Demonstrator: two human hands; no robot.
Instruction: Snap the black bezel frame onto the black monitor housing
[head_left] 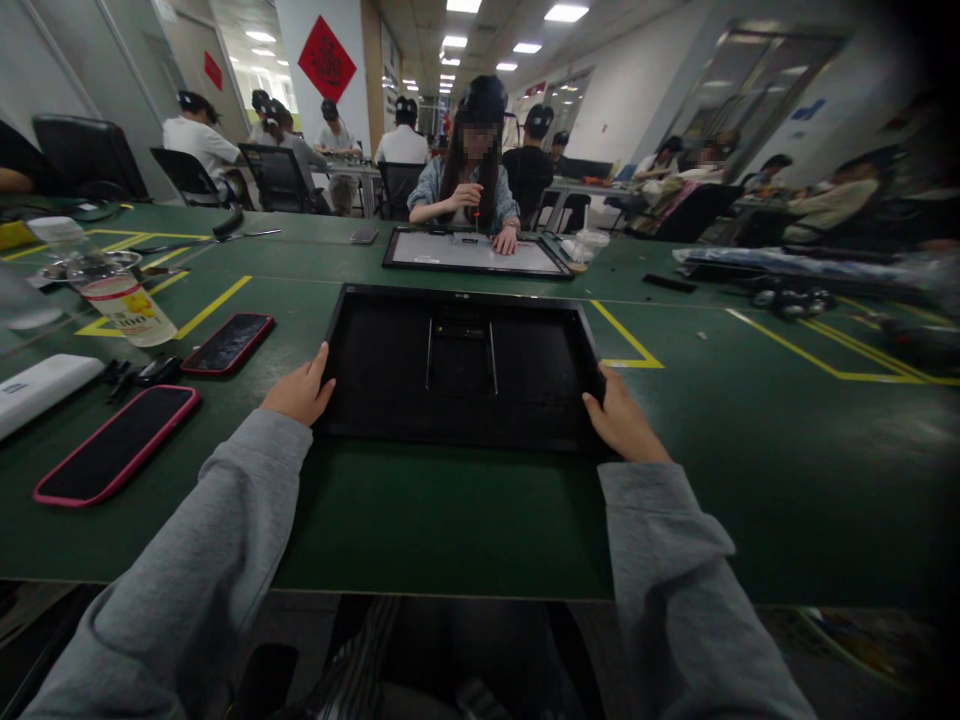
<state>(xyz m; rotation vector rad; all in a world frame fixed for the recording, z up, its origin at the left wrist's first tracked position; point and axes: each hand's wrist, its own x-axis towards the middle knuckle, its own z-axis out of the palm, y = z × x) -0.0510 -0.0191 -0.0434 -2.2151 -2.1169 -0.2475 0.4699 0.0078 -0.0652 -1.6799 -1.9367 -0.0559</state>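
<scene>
A black monitor casing is in front of me over the green table, its broad face toward me. Two thin metal strips run up the middle of its dark recessed inside, and a small pale logo marks the far edge. My left hand grips the casing's left side, thumb on the near face. At the right side my right hand holds it the same way. The fingers behind the rim are hidden on both sides. Whether the casing's lower edge touches the table I cannot tell.
Across the green table a person works with a screwdriver on a flat panel. To my left are two phones, a white power bank and a drink bottle. Plastic-wrapped parts lie at right.
</scene>
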